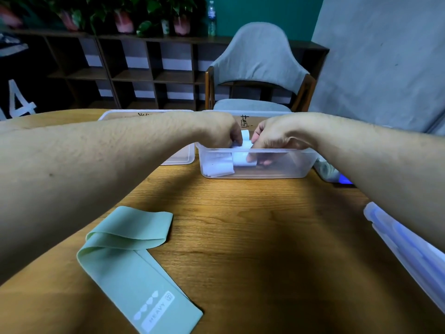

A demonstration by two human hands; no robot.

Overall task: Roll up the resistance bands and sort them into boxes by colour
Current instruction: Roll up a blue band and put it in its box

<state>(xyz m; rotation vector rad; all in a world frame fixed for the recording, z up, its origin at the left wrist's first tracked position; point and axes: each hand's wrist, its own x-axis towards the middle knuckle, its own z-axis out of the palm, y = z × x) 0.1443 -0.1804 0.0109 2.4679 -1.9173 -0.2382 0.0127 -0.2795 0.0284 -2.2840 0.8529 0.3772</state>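
A pale roll (242, 157) is pinched by both hands, left (222, 133) and right (269, 138), inside the box (284, 168), likely so it is kept from unrolling, while a green band (127, 256) waits flat on the tabletop (252, 237).

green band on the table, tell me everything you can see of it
The green band is a wide, flat loop of pale mint, matte, rubbery-looking material. It lies unrolled on the wooden table, near the front left, running diagonally. Its far end is folded over on itself, so the layers overlap there. The near end carries white print: the word HEAVY, a row of small heart shapes and a small square logo. Nothing holds it; both hands are away at the clear box further back. It is not yet rolled.
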